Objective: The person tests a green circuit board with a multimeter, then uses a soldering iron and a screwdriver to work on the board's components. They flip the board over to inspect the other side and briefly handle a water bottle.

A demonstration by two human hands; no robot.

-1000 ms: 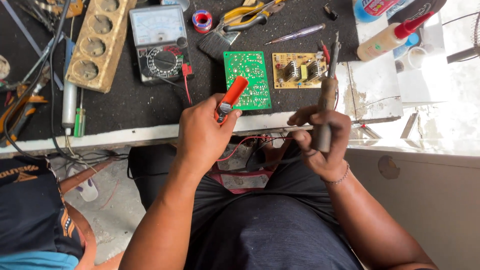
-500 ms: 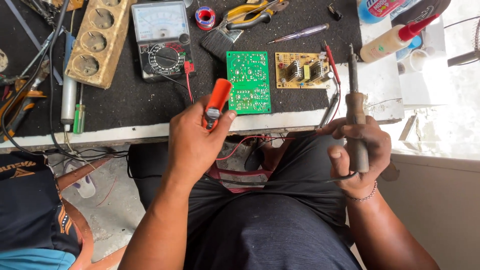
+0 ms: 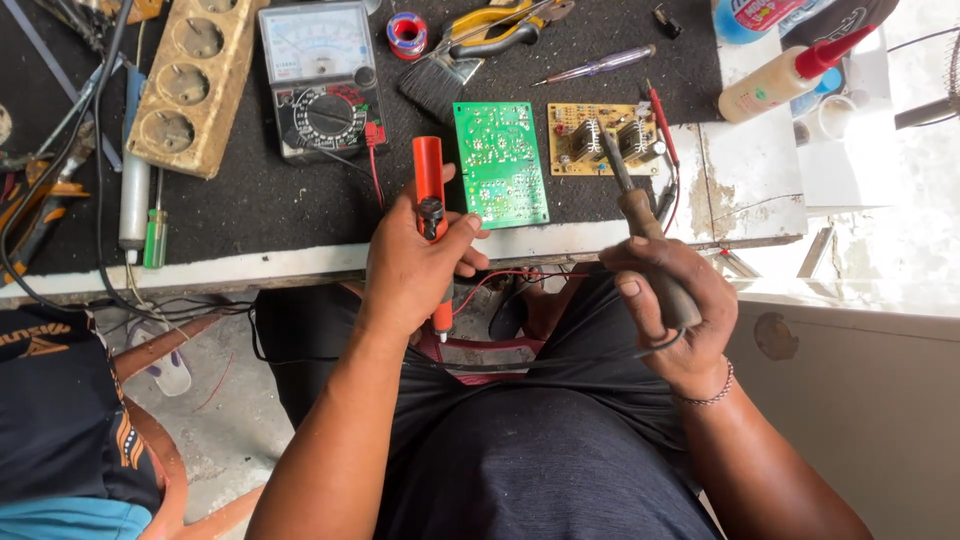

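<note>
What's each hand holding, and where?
Left hand grips the red tube-shaped tool around its lower half. Right hand grips the soldering iron by its dark handle.

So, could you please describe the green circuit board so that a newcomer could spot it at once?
Start at the black mat covering the workbench. Near its front edge, just beyond the left hand holding a red tool, lies the green circuit board. Unlike the yellowish board to its right, it is plain green and dotted with solder points.

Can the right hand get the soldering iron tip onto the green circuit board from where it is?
Probably yes. The right hand holds the soldering iron just right of the green circuit board, with nothing lying between them; the left hand stays near the board's lower edge.
</note>
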